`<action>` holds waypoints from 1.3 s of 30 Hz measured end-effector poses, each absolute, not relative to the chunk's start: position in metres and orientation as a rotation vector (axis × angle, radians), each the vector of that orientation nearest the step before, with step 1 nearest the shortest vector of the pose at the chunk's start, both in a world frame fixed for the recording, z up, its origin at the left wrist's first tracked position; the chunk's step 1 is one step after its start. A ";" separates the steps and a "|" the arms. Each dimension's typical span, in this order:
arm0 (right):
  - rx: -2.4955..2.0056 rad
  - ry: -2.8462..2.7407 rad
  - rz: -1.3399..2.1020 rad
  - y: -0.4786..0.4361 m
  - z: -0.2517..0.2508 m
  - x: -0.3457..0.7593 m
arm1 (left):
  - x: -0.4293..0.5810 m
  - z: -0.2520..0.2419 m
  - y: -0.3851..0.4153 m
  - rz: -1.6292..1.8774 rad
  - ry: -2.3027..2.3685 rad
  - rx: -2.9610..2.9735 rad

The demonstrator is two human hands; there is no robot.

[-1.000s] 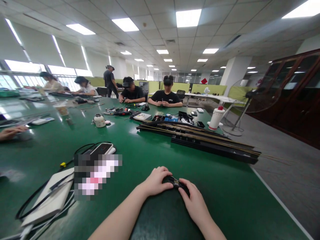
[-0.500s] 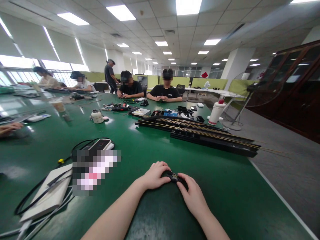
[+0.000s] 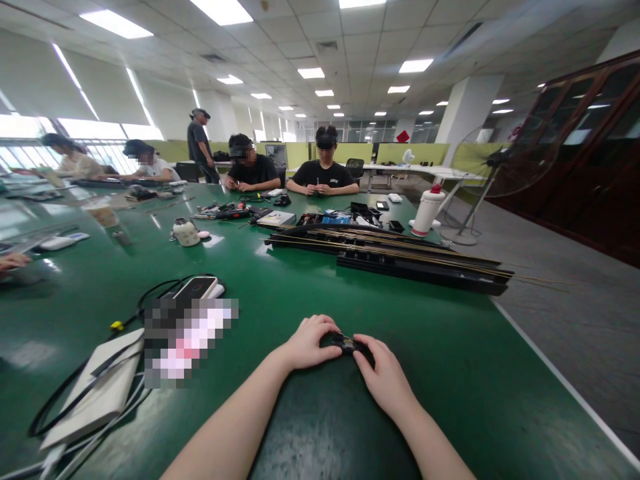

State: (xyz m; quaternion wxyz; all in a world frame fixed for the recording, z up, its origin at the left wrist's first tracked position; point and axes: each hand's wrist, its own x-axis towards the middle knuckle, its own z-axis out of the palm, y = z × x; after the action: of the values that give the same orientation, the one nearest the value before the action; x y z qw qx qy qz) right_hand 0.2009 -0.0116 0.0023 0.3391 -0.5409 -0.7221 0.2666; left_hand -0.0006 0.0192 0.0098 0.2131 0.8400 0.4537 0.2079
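Both my hands rest on the green table (image 3: 450,373) close in front of me. My left hand (image 3: 309,341) is curled closed on the left end of a small black part (image 3: 346,343). My right hand (image 3: 383,378) pinches its right end with closed fingers. The part is mostly hidden between my fingers. A dark mat (image 3: 330,427) lies under my wrists.
Long black rails with brass rods (image 3: 400,257) lie across the table beyond my hands. To the left lie a phone (image 3: 195,288), black cables (image 3: 90,393) and a white pad (image 3: 95,393). A white bottle with a red cap (image 3: 427,210) stands far right. Several people sit at the far end.
The view has tilted slightly upward, so everything sits lower in earlier frames. My hands keep the same grip on the small black part.
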 end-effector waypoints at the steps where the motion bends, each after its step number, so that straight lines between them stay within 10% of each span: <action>1: -1.410 -1.880 0.693 -0.012 0.002 0.201 | 0.000 0.010 0.019 0.580 1.261 2.331; 39: -1.351 -1.802 0.738 -0.012 0.005 0.201 | 0.002 0.009 0.018 0.603 1.318 2.315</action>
State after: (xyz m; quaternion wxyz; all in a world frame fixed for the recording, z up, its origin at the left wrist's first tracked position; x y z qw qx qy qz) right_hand 0.2010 -0.0115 0.0046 0.3762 -0.5281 -0.7044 0.2887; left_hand 0.0025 0.0178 0.0090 0.2037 0.8298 0.4725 0.2162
